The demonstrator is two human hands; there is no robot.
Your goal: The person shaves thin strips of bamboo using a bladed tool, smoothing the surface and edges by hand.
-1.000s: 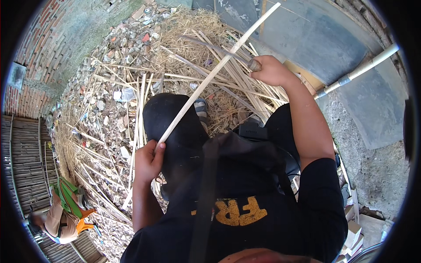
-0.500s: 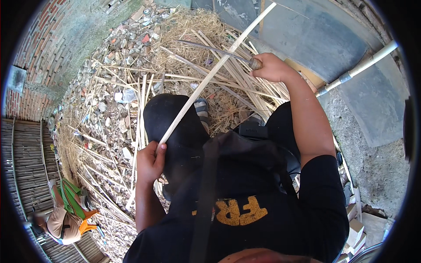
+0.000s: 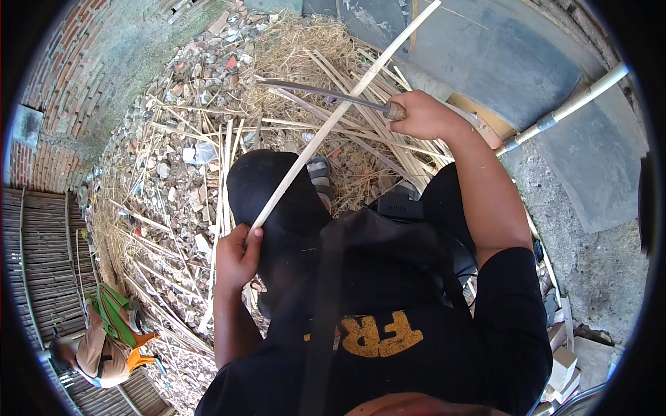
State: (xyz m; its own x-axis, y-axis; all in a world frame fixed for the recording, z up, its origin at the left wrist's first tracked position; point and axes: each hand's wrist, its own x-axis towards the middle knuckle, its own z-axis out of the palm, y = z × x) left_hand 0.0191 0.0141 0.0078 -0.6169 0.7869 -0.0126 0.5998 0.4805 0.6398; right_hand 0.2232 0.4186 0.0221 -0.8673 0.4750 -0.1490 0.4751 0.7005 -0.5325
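My left hand (image 3: 238, 258) is closed around the near end of a long pale bamboo strip (image 3: 312, 147), beside my left knee. The strip slants away to the upper right, passing over my dark trouser leg. In my right hand (image 3: 422, 116) is a machete (image 3: 319, 91), gripped by its wooden handle. Its long dark blade points left and crosses the strip in its far half. Whether the edge touches the strip, I cannot tell.
Many cut bamboo strips (image 3: 388, 142) lie over rubble and dry shavings (image 3: 305, 48). Grey panels (image 3: 485, 55) and a pale pole (image 3: 576, 107) stand on the right, a brick wall (image 3: 69, 90) on the left. Another person (image 3: 104, 340) is at the lower left, by a bamboo wall.
My right hand has drawn the machete a little nearer to me and leftward along the strip. The blade's flat shows more. My left hand stays almost still.
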